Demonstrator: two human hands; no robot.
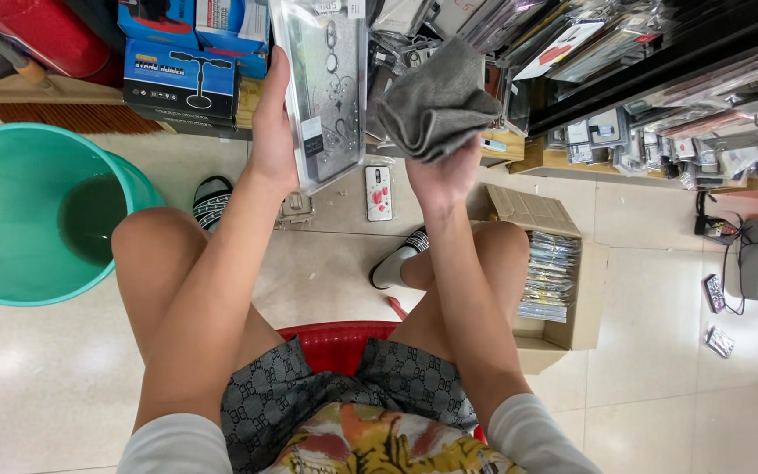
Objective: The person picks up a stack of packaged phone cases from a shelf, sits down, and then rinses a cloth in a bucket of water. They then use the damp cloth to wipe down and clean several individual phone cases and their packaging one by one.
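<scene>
While the left hand [272,145] clamps a clear flat plastic phone-case package [325,88] at twelve o'clock, the right hand [442,175] grips a bunched grey cloth [436,101] just beside it. Wiping looks underway, judging by the cardboard box of similar packages [551,276] at three o'clock.

Bucket [19,206] left, cardboard box [563,290] right.

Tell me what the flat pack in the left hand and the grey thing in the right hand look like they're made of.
Flat pack: likely clear glossy plastic, since it glints and shows a patterned case inside. Grey cloth: soft matte fabric, possibly microfibre, judging by its folds and fuzzy surface.
</scene>
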